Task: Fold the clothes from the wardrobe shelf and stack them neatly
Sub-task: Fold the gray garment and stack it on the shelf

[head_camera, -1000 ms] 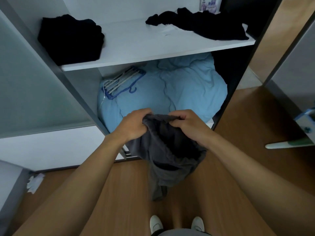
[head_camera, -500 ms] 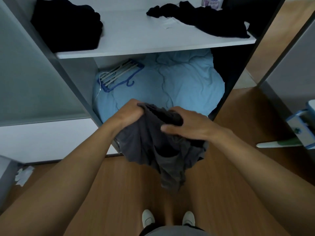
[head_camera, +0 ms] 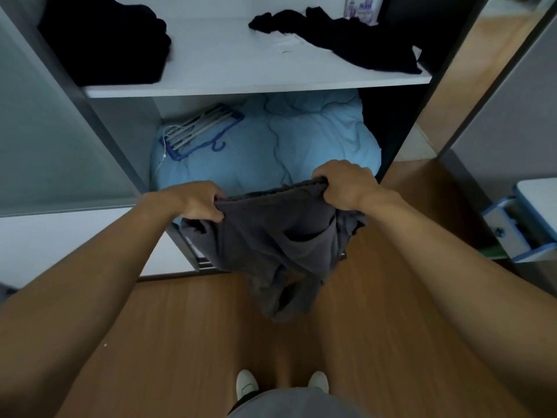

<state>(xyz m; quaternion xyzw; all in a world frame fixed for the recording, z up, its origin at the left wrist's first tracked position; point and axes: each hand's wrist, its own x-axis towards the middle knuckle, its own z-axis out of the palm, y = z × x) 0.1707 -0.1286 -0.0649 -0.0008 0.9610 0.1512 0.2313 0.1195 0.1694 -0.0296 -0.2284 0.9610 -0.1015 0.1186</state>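
1. The grey garment [head_camera: 271, 236] hangs in the air in front of the wardrobe, above the floor [head_camera: 180, 327]. Its top edge is stretched between both hands and the rest droops in crumpled folds.
2. The left hand [head_camera: 196, 200] is clenched on the left end of that edge. The right hand [head_camera: 346, 185], knuckles up, is curled tight round the right end.
3. Holding it by the edge lets the cloth's own weight pull it straight, probably so its shape can be found before folding.
4. On the shelf [head_camera: 241, 86] above, a black pile [head_camera: 105, 46] sits compact at the left and looks like the finished stack. Loose black clothes [head_camera: 361, 43] sprawl at the right and seem to be waiting their turn.
5. Under the shelf a blue duvet [head_camera: 301, 140] fills the compartment, with hangers [head_camera: 199, 131] lying on its left side.
6. I cannot tell what kind of garment the grey one is, because its lower part bunches up. A dark opening there could be a leg or a sleeve.
7. The fingertips are tucked under the cloth.
8. The black pile is cut off by the top of the frame and is too dark to count layers.
9. A drawer [head_camera: 518, 227] at the right edge is only partly in view.
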